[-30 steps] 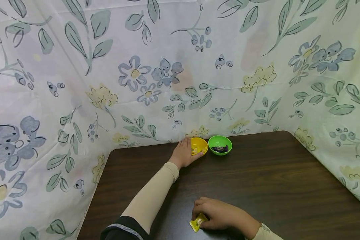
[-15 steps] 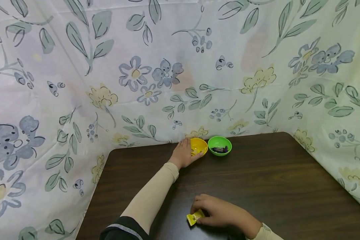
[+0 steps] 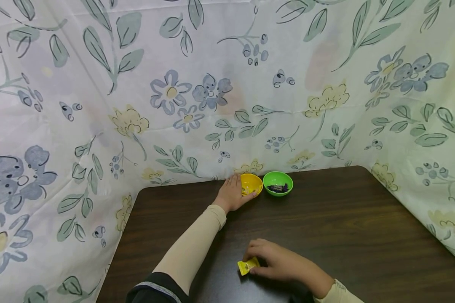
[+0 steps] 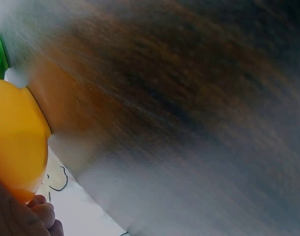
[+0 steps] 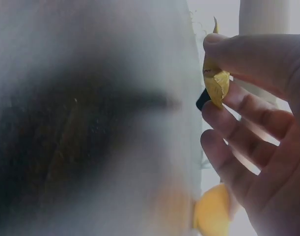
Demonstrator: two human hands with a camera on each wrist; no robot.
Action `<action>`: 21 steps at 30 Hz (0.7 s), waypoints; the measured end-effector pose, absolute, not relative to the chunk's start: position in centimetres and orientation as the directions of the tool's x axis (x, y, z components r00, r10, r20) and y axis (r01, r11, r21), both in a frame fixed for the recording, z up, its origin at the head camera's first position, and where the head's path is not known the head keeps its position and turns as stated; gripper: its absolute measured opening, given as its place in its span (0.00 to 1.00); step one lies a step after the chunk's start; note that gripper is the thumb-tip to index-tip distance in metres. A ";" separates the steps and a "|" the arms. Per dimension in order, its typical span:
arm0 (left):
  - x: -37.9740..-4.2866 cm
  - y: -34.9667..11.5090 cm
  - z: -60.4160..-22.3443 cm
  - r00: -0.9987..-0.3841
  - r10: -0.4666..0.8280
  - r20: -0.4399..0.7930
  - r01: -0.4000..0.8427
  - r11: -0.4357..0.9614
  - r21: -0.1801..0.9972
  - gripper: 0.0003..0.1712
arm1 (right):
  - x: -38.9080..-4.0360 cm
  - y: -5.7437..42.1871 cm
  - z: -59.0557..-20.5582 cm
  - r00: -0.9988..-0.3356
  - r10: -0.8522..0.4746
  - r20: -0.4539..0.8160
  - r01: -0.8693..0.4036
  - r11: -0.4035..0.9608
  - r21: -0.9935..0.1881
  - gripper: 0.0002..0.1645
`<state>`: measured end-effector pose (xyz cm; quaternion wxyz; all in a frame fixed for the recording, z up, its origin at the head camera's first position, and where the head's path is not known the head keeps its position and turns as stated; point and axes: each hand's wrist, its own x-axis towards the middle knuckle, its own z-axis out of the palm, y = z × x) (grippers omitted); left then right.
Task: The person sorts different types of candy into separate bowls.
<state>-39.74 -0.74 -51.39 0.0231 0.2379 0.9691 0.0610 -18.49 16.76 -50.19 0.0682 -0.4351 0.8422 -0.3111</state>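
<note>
In the head view, my left hand (image 3: 231, 193) holds the side of a small yellow bowl (image 3: 252, 184) near the table's far edge, thumb along the near side. Some yellow-wrapped pieces lie inside the bowl. The left wrist view shows the bowl's outer wall (image 4: 19, 135) with fingertips (image 4: 43, 212) at its lower edge. Nearer the body, my right hand (image 3: 277, 261) pinches a yellow wrapped candy (image 3: 247, 266) between thumb and fingers. In the right wrist view, the candy (image 5: 216, 83) sits above the table, its wrapper end sticking out past the thumb.
A green bowl (image 3: 278, 177) stands right beside the yellow one and holds dark purple wrapped candies (image 3: 277, 189). The brown wooden table (image 3: 345, 219) ends at a floral cloth (image 3: 212, 84) behind and at both sides.
My right hand has carried the candy slightly forward across the table, away from the body, and turned it a little. The left hand and both bowls stay in place.
</note>
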 end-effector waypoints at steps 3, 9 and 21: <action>-39.4 -0.8 -51.0 -0.885 0.465 -0.013 0.459 0.878 0.135 0.64 | -18.7 17.0 -50.1 -0.611 -0.768 0.194 -0.711 0.423 -0.562 0.11; -38.9 -0.8 -50.6 -0.885 0.466 0.010 0.463 0.875 0.141 0.63 | -18.9 17.7 -49.9 -0.621 -0.747 0.236 -0.717 0.421 -0.556 0.11; -39.0 -0.8 -50.8 -0.887 0.461 0.017 0.458 0.876 0.150 0.63 | -19.1 18.8 -50.0 -0.657 -0.711 0.251 -0.701 0.454 -0.550 0.14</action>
